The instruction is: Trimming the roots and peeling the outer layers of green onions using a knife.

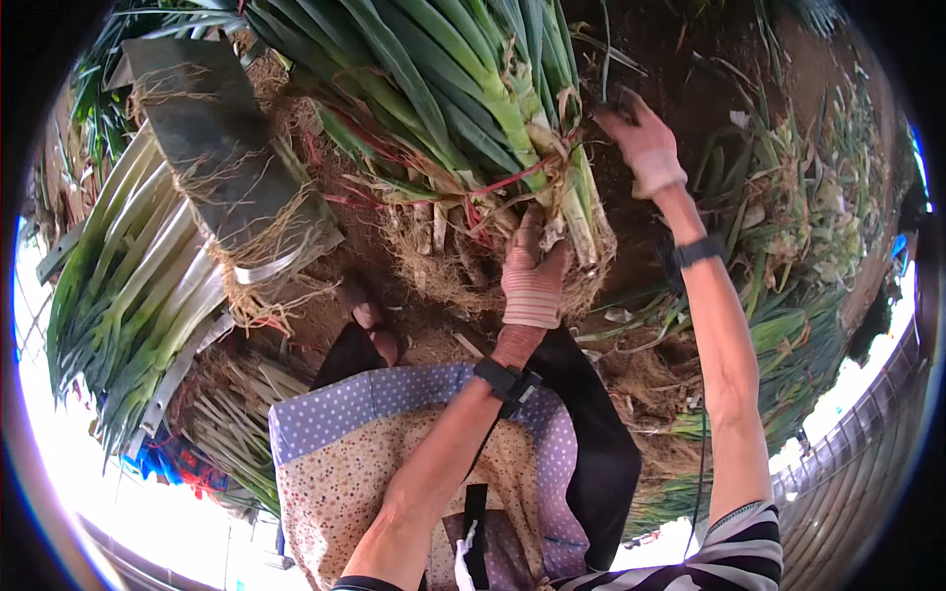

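A large bundle of leeks [473, 89] lies ahead of me, its green leaves pointing away and its muddy roots toward me. Red ties [503, 184] cross it near the white stems. My left hand [535, 276], in a striped, soiled glove, is closed on leek stems at the root end. To the right of the bundle, my right hand [645, 148] is raised in a similar glove, fingers apart. One thin green strand [604, 54] hangs by its fingertips; whether they touch it I cannot tell.
At left, more leeks [128, 246] lie over a metal stand with a dark, root-strewn plate [217, 138]. Piles of leafy trimmings [788, 207] and green stalks cover the right side. My patterned apron [365, 443] spreads over my lap. Beneath is brown soil [345, 222].
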Motion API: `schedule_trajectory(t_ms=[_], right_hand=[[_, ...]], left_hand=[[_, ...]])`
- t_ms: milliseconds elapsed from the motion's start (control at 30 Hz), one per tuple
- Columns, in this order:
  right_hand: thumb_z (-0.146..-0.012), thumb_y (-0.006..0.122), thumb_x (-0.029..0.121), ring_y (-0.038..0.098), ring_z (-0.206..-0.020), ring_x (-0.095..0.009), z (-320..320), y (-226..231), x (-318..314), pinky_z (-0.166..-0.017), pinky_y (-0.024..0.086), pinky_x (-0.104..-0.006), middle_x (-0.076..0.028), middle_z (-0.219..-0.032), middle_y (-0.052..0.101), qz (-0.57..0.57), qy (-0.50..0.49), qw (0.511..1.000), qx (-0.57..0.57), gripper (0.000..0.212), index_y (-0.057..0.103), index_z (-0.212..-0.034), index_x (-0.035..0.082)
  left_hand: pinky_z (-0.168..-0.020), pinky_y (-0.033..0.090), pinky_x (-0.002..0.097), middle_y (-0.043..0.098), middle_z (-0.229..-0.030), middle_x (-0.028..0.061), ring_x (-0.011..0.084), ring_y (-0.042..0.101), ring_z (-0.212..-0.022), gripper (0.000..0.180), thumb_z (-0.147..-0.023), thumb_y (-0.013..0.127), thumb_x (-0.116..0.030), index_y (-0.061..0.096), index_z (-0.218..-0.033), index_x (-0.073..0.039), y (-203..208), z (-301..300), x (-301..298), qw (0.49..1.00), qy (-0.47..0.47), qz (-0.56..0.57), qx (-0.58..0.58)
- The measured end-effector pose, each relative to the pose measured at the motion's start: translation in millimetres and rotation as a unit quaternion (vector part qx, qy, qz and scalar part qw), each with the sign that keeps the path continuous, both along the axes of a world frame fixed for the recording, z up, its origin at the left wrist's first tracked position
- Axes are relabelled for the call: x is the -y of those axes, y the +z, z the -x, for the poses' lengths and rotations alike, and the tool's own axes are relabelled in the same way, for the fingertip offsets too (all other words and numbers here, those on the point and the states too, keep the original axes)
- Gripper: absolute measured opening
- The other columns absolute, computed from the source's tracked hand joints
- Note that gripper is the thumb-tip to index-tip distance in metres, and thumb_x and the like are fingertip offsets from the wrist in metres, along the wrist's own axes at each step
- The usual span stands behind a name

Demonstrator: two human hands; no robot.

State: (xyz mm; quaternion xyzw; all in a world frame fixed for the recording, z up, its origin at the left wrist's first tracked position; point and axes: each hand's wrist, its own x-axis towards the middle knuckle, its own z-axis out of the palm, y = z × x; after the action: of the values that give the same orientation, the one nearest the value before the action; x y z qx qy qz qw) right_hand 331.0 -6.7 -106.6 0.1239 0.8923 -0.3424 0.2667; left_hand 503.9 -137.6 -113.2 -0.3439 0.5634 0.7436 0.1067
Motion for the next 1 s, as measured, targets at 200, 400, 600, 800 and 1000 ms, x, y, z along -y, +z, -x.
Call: schedule_trajectory(t_ms=[200,400,600,800,1000], right_hand=[[-0.076,0.065,0.029,0.048,-0.108,-0.037,-86.0,4.3,-6.9,-0.087,0.044,-0.0369,-0.020,-0.120,0.047,0.008,0.062,0.983,-0.170,0.061,0.040,-0.127,0.007],[-0.079,0.060,0.021,0.051,-0.106,-0.031,-93.8,-16.4,-47.6,-0.088,0.042,-0.0340,-0.016,-0.115,0.050,0.036,-0.080,0.972,-0.219,0.048,0.045,-0.123,0.007],[-0.077,0.056,0.015,0.053,-0.097,-0.034,-110.3,-67.5,-77.9,-0.085,0.045,-0.0368,-0.015,-0.114,0.050,-0.136,-0.051,0.948,-0.282,0.051,0.042,-0.126,0.013],[-0.073,0.057,0.009,0.055,-0.092,-0.036,-114.1,-109.2,-79.4,-0.076,0.048,-0.0414,-0.017,-0.112,0.048,-0.126,-0.150,0.929,-0.315,0.058,0.039,-0.127,0.020],[-0.067,0.063,0.007,0.053,-0.087,-0.036,-125.5,-113.8,-72.6,-0.070,0.047,-0.0421,-0.018,-0.102,0.048,-0.111,-0.189,0.930,-0.294,0.062,0.042,-0.124,0.021]], left_hand=[[-0.085,0.042,0.0367,0.056,-0.106,0.0156,0.0318,0.053,-0.097,0.062,-0.072,0.061,-0.003,0.037,-0.129,-0.008,-20.7,21.4,-35.1,0.921,-0.285,0.244,-0.110],[-0.085,0.043,0.0399,0.051,-0.112,0.0197,0.0350,0.052,-0.098,0.063,-0.069,0.063,-0.010,0.036,-0.126,-0.005,-23.6,58.4,-77.5,0.884,-0.364,0.222,-0.192],[-0.081,0.046,0.0304,0.062,-0.096,0.0129,0.0219,0.059,-0.091,0.023,-0.082,0.059,-0.016,0.060,-0.100,-0.002,-27.2,47.7,-60.6,0.923,-0.296,0.136,-0.205],[-0.078,0.044,0.0250,0.061,-0.096,0.0055,0.0127,0.056,-0.087,0.023,-0.083,0.061,-0.013,0.059,-0.102,0.000,-27.1,63.7,-4.8,0.983,-0.127,0.069,-0.114],[-0.079,0.044,0.0227,0.057,-0.104,0.0056,0.0111,0.054,-0.089,0.029,-0.082,0.060,-0.007,0.055,-0.109,0.002,-32.0,91.3,-10.6,0.957,-0.166,0.114,-0.207]])
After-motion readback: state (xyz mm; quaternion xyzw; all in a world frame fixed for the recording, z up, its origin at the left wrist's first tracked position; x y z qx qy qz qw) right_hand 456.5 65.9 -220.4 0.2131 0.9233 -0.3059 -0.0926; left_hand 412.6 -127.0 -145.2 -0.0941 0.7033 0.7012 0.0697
